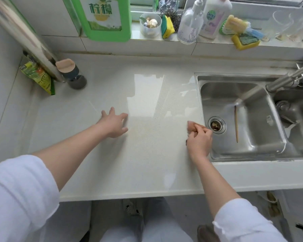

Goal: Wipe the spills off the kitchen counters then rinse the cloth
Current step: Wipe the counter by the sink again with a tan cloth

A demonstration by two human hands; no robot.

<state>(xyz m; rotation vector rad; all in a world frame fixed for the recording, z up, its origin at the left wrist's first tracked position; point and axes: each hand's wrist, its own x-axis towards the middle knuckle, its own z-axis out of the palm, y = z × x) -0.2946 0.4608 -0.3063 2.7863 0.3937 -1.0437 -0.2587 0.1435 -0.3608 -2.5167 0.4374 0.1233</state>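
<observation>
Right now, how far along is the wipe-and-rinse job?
Midway, by the look of it. Done: can't confirm any area wiped. In hand: the right hand grips a pinkish cloth on the counter at the sink's left edge; the left hand rests open on the counter. Left: a wet sheen remains mid-counter, and the cloth isn't under the running faucet yet.

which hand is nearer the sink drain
Right. The right hand, gripping the pinkish cloth, sits at the counter edge just left of the drain. The left hand rests spread on the counter, far to the left.
</observation>
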